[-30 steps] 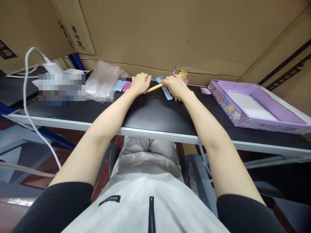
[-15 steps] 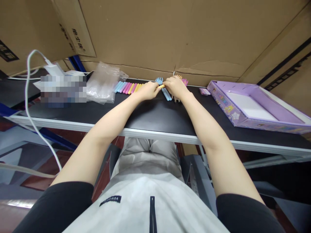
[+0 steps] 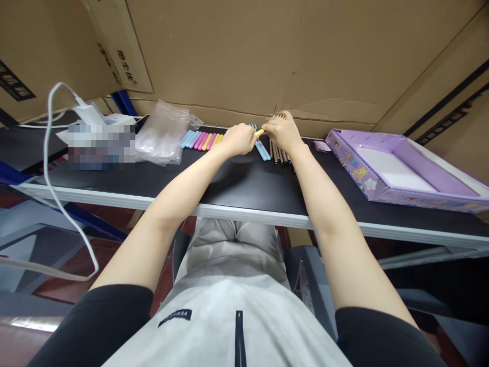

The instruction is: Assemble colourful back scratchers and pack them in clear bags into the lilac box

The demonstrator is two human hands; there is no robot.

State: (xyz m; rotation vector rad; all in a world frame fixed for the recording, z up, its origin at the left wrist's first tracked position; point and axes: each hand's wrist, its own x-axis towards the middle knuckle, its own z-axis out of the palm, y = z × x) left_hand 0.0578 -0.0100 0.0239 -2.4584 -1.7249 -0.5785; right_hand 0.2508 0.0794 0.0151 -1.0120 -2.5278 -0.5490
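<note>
Black table point(image 3: 237, 188), white front edge. Far left: white charger point(image 3: 88, 113) with cable point(image 3: 57, 204) hanging off the edge. Crumpled clear plastic bag point(image 3: 162, 133) beside it. Far right: open purple box point(image 3: 397, 171), white inside. Cardboard cartons point(image 3: 267, 56) behind.

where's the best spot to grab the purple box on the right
Take the purple box by its near long wall, coming from the table's front edge. It lies flat and open-topped, so fingers can hook over that raised rim with the thumb outside. The near left corner is closest to the right hand.
</note>
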